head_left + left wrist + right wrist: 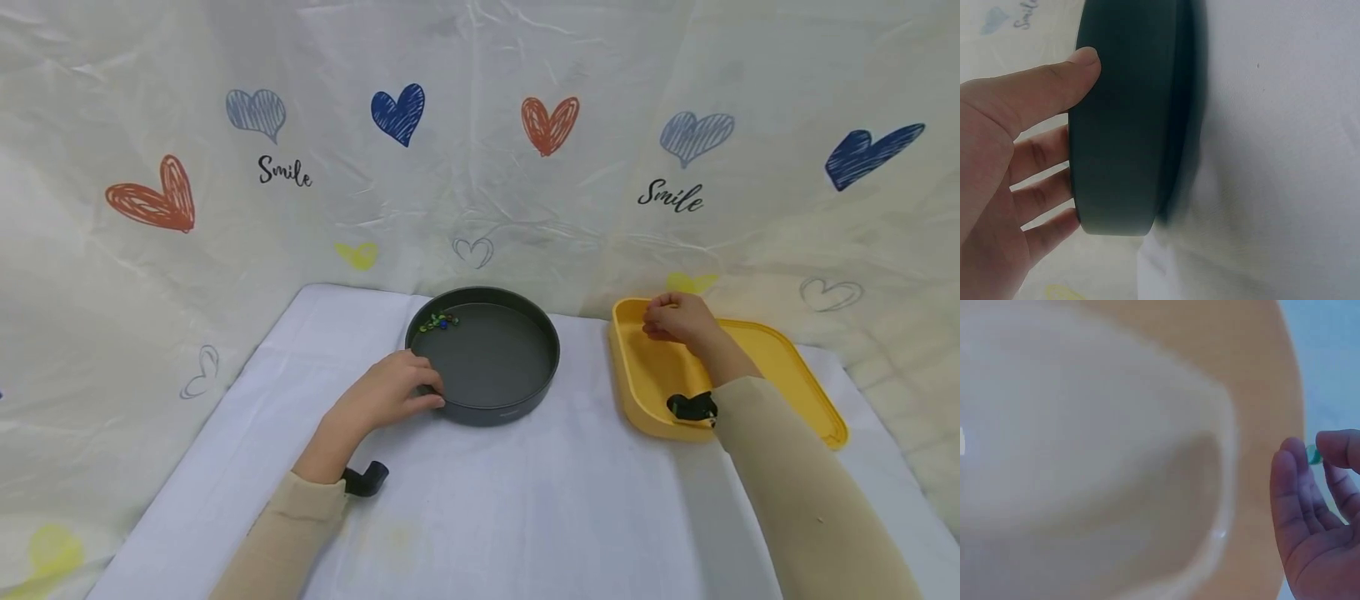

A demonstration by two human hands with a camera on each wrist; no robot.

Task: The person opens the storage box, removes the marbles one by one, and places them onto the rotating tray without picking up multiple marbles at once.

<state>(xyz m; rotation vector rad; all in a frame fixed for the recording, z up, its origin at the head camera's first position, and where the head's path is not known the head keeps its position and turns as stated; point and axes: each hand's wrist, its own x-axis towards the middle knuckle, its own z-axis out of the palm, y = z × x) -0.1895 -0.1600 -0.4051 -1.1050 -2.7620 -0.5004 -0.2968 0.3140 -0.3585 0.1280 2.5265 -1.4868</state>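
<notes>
A round dark grey pan (495,358) sits on the white cloth, with several small green and blue glass marbles (440,322) gathered inside at its far left. My left hand (388,392) grips the pan's near-left rim. In the left wrist view the thumb (1087,59) presses the outer wall while the other fingers reach behind the rim. Over the far end of a yellow plastic box (626,367) is my right hand (682,318). Between its thumb and fingertips it pinches a small clear-and-green marble (1314,455), visible in the right wrist view.
A yellow lid (780,375) lies right of the box, partly behind the right forearm. Black wrist cameras (366,480) sit on both wrists. A pale curtain (465,183) printed with hearts hangs behind the table (525,508) and along its sides.
</notes>
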